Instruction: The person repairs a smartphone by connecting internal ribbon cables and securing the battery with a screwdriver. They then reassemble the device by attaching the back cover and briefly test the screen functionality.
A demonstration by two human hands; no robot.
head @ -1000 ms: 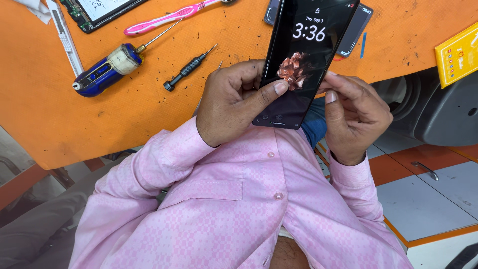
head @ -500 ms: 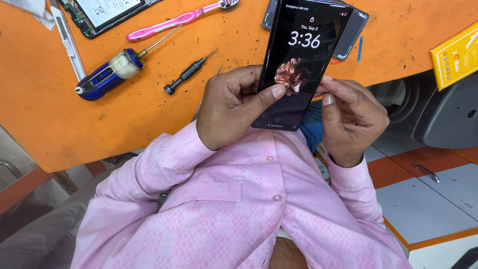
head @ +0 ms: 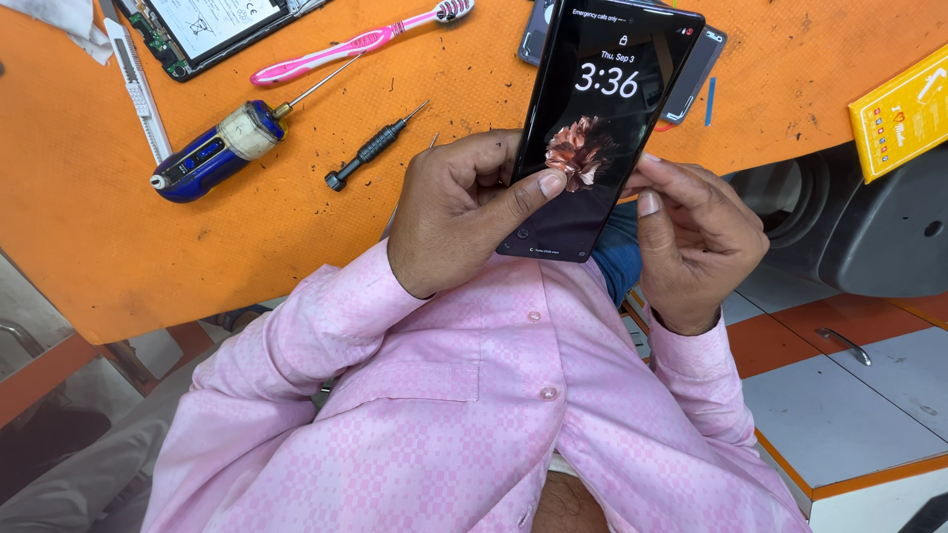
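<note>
Both my hands hold a black smartphone [head: 600, 109] upright over the near edge of the orange table [head: 197, 237]. Its screen is lit with a lock screen and a flower picture. My left hand [head: 456, 212] grips the phone's left side, and its thumb rests on the lower part of the screen. My right hand [head: 696, 237] supports the right edge with its fingertips. My pink shirt sleeves fill the lower part of the view.
On the table lie a blue-handled screwdriver [head: 222, 146], a small black screwdriver [head: 370, 150], a pink toothbrush [head: 360, 41], an opened phone with its insides showing [head: 212, 25], a white strip tool [head: 136, 89] and a yellow box [head: 904, 114]. A dark device [head: 696, 64] lies behind the held phone.
The phone and both hands have stayed nearly still, shifting only slightly in the view. The left thumb remains on the screen.
</note>
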